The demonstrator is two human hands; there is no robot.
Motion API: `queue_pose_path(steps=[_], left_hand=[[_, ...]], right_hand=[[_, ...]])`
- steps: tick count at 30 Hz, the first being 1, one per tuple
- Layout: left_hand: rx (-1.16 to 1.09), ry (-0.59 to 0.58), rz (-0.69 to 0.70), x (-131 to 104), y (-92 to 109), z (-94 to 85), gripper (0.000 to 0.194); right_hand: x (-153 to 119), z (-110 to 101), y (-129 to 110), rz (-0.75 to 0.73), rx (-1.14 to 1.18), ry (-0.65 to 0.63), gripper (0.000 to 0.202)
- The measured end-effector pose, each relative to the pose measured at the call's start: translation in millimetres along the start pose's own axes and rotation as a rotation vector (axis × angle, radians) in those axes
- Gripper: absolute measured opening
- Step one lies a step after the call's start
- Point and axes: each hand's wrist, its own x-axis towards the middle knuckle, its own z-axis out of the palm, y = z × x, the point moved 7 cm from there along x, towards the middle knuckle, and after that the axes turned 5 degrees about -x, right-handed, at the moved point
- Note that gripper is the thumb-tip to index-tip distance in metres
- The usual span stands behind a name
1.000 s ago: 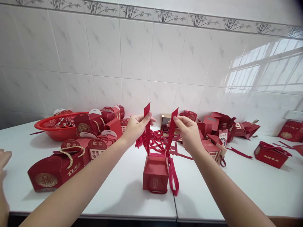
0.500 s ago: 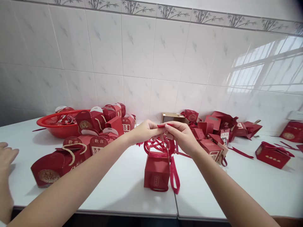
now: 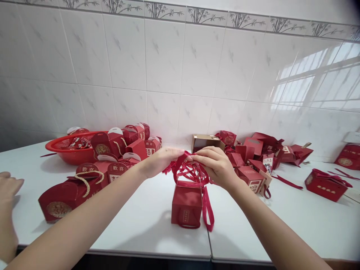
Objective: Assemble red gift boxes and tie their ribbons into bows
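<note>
In the middle of the head view a small red gift box (image 3: 186,202) stands upright on the white table. A red ribbon (image 3: 180,167) rises in loops from its top, and one tail hangs down its right side. My left hand (image 3: 161,160) pinches the ribbon above the box with its fingertips. From the other side my right hand (image 3: 215,163) closes on the same ribbon, its fingers curled. The two hands meet almost fingertip to fingertip. How the ribbon runs between the fingers is partly hidden.
Several red boxes with rope handles (image 3: 63,198) and a red plastic basket (image 3: 75,155) stand left. More red boxes (image 3: 250,178) are heaped right, with a ribboned box (image 3: 326,184) farther over. Another person's hand (image 3: 9,185) rests at the left edge. A tiled wall closes the back.
My hands have shifted slightly apart, and the ribbon loop between them shows more. My left fingers are straighter. The gift box has stayed in place.
</note>
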Motion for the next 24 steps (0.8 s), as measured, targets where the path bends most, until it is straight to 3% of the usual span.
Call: queue_pose_path(steps=[4, 8, 11, 14, 16, 18, 21, 24], left_hand=[[0.4, 0.033, 0.034, -15, 6, 9.1, 0.032], [0.988, 0.273, 0.144, -40, 9, 3.4, 0.04], [1.225, 0.426, 0.049, -72, -10, -15.4, 0.043], [1.226, 0.527, -0.244, -114, -52, -45.9, 0.044], [1.146, 0.504, -0.462, -138, -85, -60.0, 0.043], [1.103, 0.499, -0.58, -154, -107, -67.8, 0.04], [1.069, 0.515, -0.652, -159, -119, -74.2, 0.034], [1.055, 0.534, -0.694, -159, -115, -77.1, 0.037]], right_hand=[[-9, 1, 0, 0.137, 0.056, 0.0, 0.028], [-29, -9, 5, 0.308, 0.118, 0.1, 0.028], [-63, -25, 23, 0.559, 0.102, 0.172, 0.023], [-117, -32, 45, 0.864, -0.011, 0.068, 0.025], [-158, -26, 57, 1.036, -0.044, -0.091, 0.028], [-192, -18, 63, 1.146, -0.056, -0.23, 0.029], [-226, -8, 69, 1.231, -0.093, -0.375, 0.029], [-234, -5, 73, 1.227, -0.104, -0.416, 0.029]])
